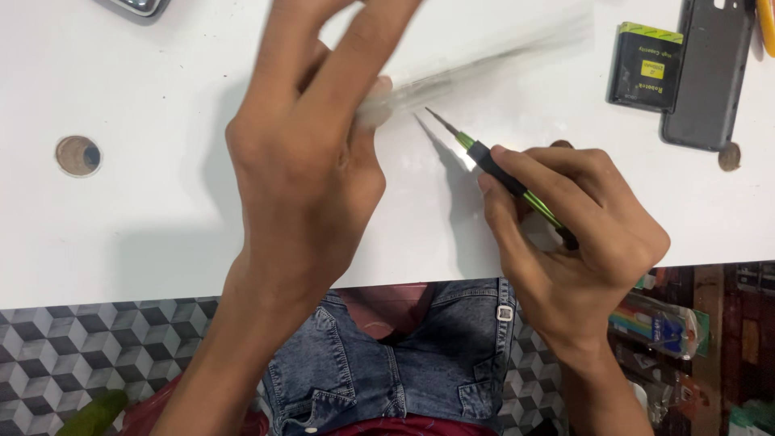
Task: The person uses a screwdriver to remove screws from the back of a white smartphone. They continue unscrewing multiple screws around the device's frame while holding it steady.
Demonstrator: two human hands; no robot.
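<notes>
Green-and-black slim metal-tipped screwdriver [504,178] is grasped by right hand [573,242] at centre right of frame, tip pointed up-left. Blurred clear plastic strip [476,60] is pinched by left hand [311,153] at upper centre over white table [145,218]. Black rectangular battery [644,66] is seen upper right.

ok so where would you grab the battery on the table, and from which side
Grip the battery across its two long edges, coming straight down from above. It lies flat on the table, a thin block. Its left edge is free, but the phone cover sits close on its right, so that finger gets little room.
</notes>
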